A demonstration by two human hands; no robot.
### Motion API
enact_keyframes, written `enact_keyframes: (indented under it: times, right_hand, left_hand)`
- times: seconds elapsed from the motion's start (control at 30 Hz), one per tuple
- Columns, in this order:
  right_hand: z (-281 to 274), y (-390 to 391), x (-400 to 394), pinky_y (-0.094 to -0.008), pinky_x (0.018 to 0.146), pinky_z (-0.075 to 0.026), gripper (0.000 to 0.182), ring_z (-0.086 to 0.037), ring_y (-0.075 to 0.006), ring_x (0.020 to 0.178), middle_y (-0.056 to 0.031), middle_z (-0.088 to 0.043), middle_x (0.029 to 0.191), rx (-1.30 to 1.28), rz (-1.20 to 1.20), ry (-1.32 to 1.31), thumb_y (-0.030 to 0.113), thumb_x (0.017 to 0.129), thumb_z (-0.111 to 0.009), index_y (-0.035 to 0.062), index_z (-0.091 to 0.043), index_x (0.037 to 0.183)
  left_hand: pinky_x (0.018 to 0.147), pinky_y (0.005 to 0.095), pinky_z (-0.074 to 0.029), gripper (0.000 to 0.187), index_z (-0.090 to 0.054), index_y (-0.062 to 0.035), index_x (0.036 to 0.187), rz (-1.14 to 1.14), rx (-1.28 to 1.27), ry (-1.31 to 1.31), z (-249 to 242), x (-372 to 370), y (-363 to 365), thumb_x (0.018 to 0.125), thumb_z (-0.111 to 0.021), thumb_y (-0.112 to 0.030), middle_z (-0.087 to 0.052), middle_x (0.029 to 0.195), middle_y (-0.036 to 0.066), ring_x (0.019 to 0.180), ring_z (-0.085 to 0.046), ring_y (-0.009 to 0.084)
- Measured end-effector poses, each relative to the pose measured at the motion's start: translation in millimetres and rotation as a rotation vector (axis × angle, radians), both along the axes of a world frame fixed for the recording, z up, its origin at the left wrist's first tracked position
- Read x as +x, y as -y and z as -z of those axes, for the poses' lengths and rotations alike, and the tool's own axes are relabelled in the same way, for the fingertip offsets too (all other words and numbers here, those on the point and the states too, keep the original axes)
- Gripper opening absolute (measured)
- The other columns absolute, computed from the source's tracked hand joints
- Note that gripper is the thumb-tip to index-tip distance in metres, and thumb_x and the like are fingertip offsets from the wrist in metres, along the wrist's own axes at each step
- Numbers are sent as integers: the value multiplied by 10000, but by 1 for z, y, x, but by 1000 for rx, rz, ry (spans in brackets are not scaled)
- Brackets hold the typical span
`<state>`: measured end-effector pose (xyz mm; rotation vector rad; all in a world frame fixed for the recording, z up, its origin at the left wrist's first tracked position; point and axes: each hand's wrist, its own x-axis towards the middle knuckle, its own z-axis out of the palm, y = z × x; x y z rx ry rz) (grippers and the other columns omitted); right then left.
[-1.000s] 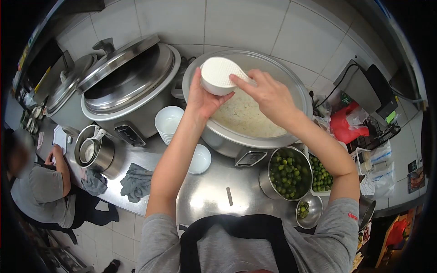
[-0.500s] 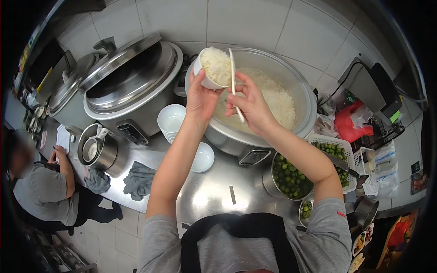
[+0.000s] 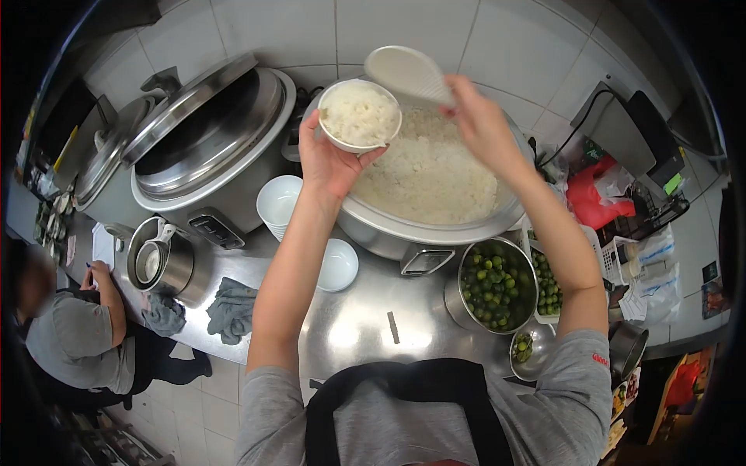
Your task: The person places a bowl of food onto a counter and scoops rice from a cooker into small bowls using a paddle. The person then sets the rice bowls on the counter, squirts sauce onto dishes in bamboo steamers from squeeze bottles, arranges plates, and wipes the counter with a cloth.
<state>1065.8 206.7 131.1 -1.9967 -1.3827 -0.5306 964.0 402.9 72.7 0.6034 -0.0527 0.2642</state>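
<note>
My left hand is closed around a small white bowl, held up over the left rim of a big rice cooker. Cooked rice is heaped in the bowl. In my right hand is the handle of a white rice paddle, its broad blade pointing left above the cooker's far side; hand and paddle are slightly blurred. Below both hands the open rice cooker holds a wide bed of white rice. A stack of white bowls and a single white bowl stand near my left forearm.
A second cooker with tilted lids stands at left. Metal pots and grey cloths lie on the steel counter. Right of it are a pot of small green fruits and a white basket. A seated person is at far left.
The paddle has left the bowl's side and swung up with my right hand, its flat blade now in view. The bowl has turned more upright in my left hand.
</note>
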Motion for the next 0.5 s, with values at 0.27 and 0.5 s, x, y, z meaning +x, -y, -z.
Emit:
enact_keyframes:
  times: [0.27,0.5]
  right_hand:
    - [71,27,67,-429,726,-444,181,-626,-276,778,-129,-629,709,-686,164,102,143,806,-576,88,-597,977]
    - [68,48,44,-341,791,-299,99,-548,-222,609,-65,-575,593,-914,-200,41,167,801,-596,88,-629,851]
  left_hand:
    - [891,562,-425,617,-388,-100,1289,2,-138,23,6,0,-5,811,-407,-490,-434,1289,141,1159,-460,344]
    - [902,568,-418,641,-358,-84,1307,-39,-110,-35,1,-2,0,814,-417,-491,-406,1307,156,1172,-447,347]
